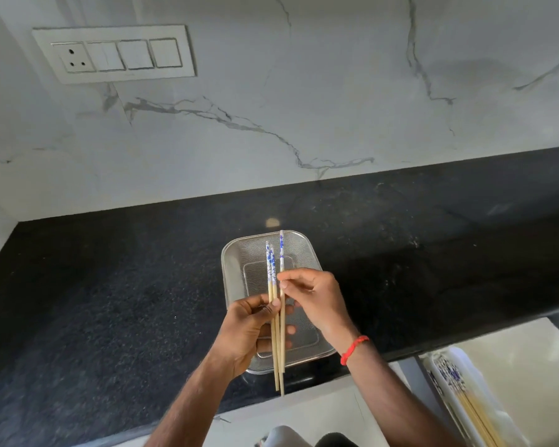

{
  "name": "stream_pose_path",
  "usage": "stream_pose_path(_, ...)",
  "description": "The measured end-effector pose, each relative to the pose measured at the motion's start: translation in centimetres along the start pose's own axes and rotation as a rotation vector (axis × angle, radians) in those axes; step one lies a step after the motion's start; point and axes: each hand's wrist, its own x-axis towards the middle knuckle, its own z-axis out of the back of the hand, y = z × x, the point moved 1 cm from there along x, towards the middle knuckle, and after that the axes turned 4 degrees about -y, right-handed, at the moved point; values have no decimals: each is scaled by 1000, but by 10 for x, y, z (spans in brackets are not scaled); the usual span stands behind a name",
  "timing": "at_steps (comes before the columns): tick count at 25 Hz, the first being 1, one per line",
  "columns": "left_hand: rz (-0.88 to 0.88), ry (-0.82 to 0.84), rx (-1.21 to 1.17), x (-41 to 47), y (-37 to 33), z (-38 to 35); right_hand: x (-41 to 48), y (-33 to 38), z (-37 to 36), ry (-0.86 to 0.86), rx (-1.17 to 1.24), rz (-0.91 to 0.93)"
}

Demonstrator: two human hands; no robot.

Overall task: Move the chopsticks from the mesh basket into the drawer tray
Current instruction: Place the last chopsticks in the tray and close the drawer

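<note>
Three bamboo chopsticks (276, 346) with blue-and-white patterned tops are held upright above the steel mesh basket (239, 253) on the black counter. My left hand (249, 330) grips them around the middle, thumb pressed on the front. My right hand (313, 296), with a red thread at the wrist, pinches the rightmost chopstick just below its patterned end. The basket looks empty beneath the hands. At the lower right a white drawer tray (497, 417) holds several more chopsticks (465, 395) lying lengthwise.
The black granite counter (110, 301) runs left to right with its front edge near my arms. Behind it rises a white marble wall with a switch panel (117, 53) at the upper left. The open drawer sits below the counter edge at the right.
</note>
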Motion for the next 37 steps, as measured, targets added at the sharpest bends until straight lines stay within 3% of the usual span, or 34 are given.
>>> stream_pose_path(12,-67,112,233,-1,27,-61,-26,-9,65,-170,88,-110)
stream_pose_path(21,-93,134,348,-31,54,-137,-71,-23,142,-100,60,-138)
stream_pose_path(29,-68,169,475,-64,109,-221,-129,-48,228,-196,99,-174)
stream_pose_path(37,46,71,521,-89,178,-266,-177,-85,278,-128,164,-242)
